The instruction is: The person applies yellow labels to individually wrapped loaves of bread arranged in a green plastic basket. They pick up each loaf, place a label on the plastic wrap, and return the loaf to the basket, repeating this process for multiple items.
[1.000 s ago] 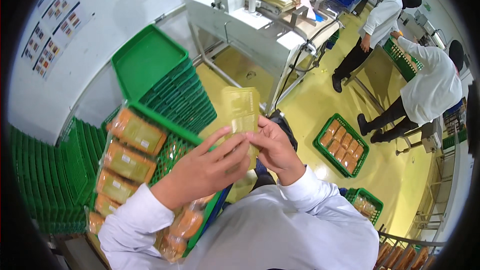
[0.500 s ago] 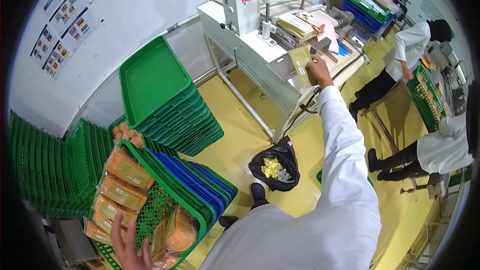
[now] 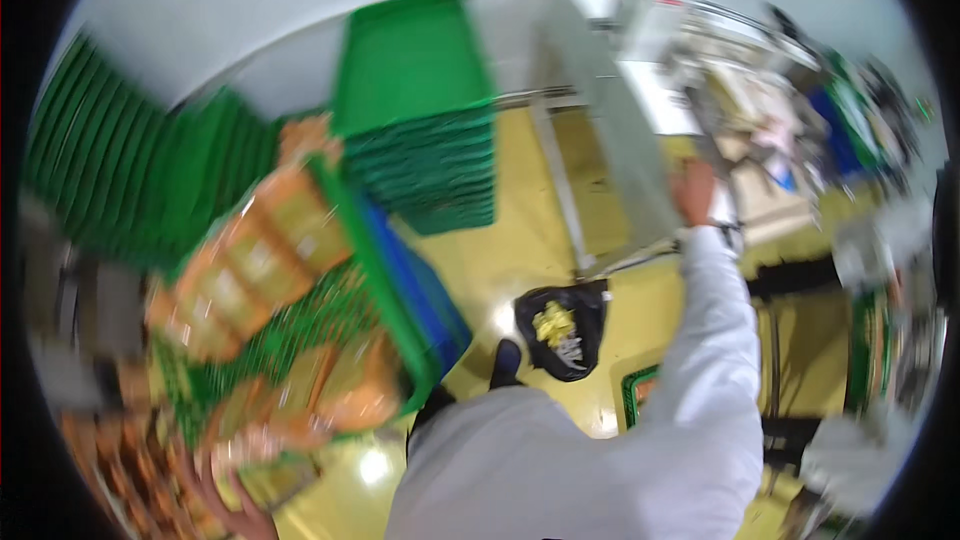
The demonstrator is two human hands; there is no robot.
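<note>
My right hand [image 3: 693, 195] is stretched out at the near edge of the white machine [image 3: 650, 95], blurred by motion. Its fingers are closed on a flat gold label card [image 3: 680, 150], of which only a smeared edge shows. At the lower left, my left hand [image 3: 232, 502] has its fingers apart and holds nothing. It is just below a green crate [image 3: 375, 275] of wrapped orange loaves with gold labels. Along the crate's far side stands a row of loaves [image 3: 255, 260], and more loaves [image 3: 350, 390] lie at its near side, closest to my left hand.
Stacked green trays [image 3: 415, 70] stand behind the crate, and nested green crates [image 3: 110, 150] line the wall. A black rubbish bag [image 3: 590, 335] with yellow scraps sits on the floor by my foot. To the right, co-workers in white [image 3: 870, 240] stand at a bench.
My view has turned left and blurred, so the machine appears farther right. My left hand has shifted down to the crate's near side. My right hand has drawn in to the machine's edge.
</note>
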